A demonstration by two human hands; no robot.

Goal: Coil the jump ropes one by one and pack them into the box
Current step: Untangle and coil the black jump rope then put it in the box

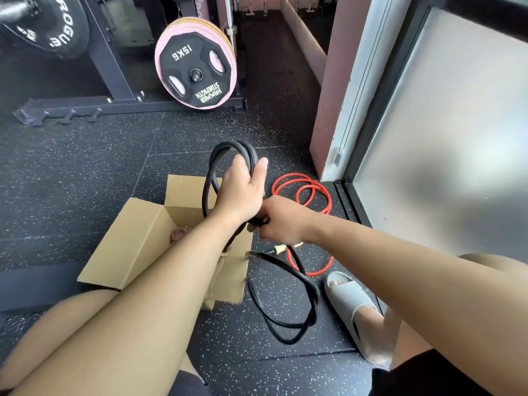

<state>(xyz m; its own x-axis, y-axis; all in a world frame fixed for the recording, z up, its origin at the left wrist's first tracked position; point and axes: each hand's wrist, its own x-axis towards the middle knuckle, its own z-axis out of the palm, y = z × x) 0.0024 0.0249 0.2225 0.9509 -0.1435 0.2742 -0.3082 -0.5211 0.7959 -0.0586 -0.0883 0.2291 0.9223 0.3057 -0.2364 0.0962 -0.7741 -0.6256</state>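
Left hand [240, 192]: my arm is extended forward, fingers and thumb curled around the rope [228, 144]. Right hand [281, 221]: just beside my left wrist, palm down, fingers closed on the same rope.

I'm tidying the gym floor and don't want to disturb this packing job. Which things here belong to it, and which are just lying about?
Part of the job: black jump rope, gripped by left hand and right hand; red jump rope on the floor; cardboard box, open.
Just around: 15KG weight plate; rack base; grey slipper on a foot.
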